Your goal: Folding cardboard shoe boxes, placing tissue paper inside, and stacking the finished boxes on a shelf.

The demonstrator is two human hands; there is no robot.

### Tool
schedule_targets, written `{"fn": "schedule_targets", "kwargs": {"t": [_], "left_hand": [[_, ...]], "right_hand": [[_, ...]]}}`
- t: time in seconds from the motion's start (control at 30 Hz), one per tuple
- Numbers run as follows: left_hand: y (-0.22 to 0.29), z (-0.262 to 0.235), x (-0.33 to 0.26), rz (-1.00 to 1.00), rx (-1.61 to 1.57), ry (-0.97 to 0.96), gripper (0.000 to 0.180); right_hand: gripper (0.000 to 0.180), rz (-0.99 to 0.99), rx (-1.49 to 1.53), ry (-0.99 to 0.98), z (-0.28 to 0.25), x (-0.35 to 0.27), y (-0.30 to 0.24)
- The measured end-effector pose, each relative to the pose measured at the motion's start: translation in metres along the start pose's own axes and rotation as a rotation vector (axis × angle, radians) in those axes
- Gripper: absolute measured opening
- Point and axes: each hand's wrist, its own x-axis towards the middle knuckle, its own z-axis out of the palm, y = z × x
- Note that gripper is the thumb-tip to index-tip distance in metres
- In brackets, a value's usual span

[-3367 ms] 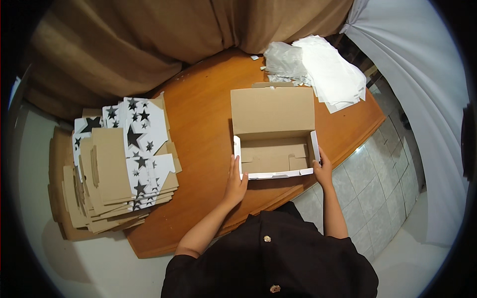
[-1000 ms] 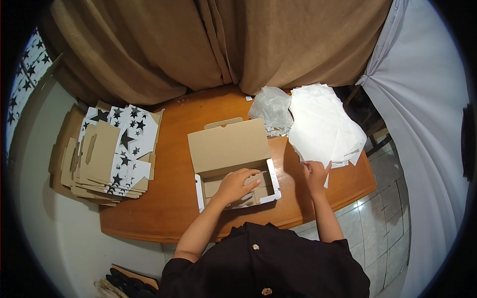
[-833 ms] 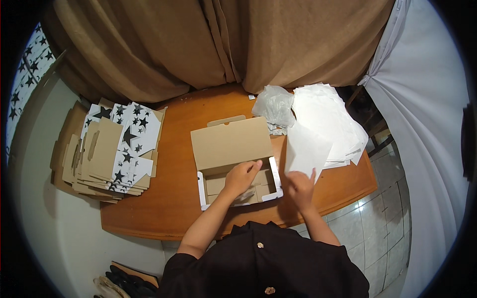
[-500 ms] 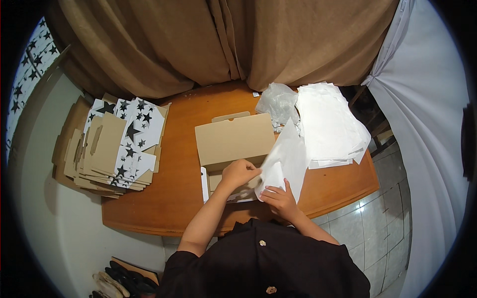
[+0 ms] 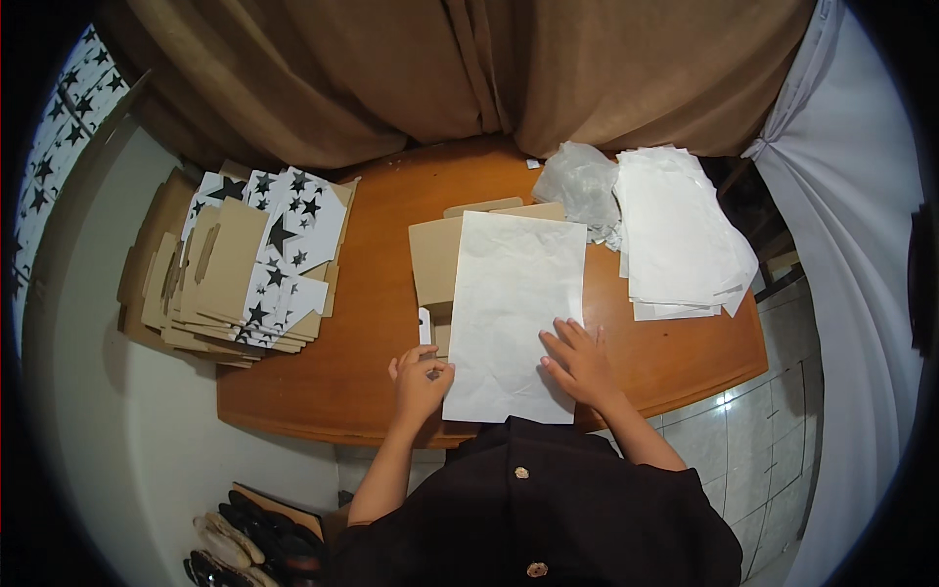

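A white sheet (image 5: 518, 293) hides much of an open box (image 5: 433, 264). The right hand (image 5: 583, 370), fingers apart, touches the sheet's right; whether the left hand (image 5: 419, 389) clamps its left edge is unclear.

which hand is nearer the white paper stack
Right. The right hand is over the single sheet's right edge, front-left of the white paper stack; the left hand is farther left, by the sheet's left edge.

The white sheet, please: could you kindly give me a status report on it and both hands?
Left hand at left edge of sheet, grip unclear. Right hand open, over its right side. Sheet hides most of the open box.
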Motion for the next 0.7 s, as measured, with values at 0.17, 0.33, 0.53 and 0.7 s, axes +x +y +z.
{"fn": "schedule_targets", "kwargs": {"t": [0.17,0.33,0.53,0.7], "left_hand": [[-0.004,0.003,-0.017,-0.024,0.139,0.067,0.018],[0.013,-0.006,0.023,0.233,0.105,0.174,0.040],[0.048,0.029,0.082,0.903,0.267,-0.516,0.037],[0.042,0.066,0.105,1.090,0.305,-0.678,0.047]], "right_hand": [[0.045,0.001,-0.121,-0.052,0.007,0.017,-0.001],[0.045,-0.081,-0.186,-0.142,0.006,0.034,0.003],[0.036,-0.062,-0.105,0.022,0.003,0.036,0.012],[0.030,0.166,0.103,0.325,-0.002,0.038,0.046]]}}
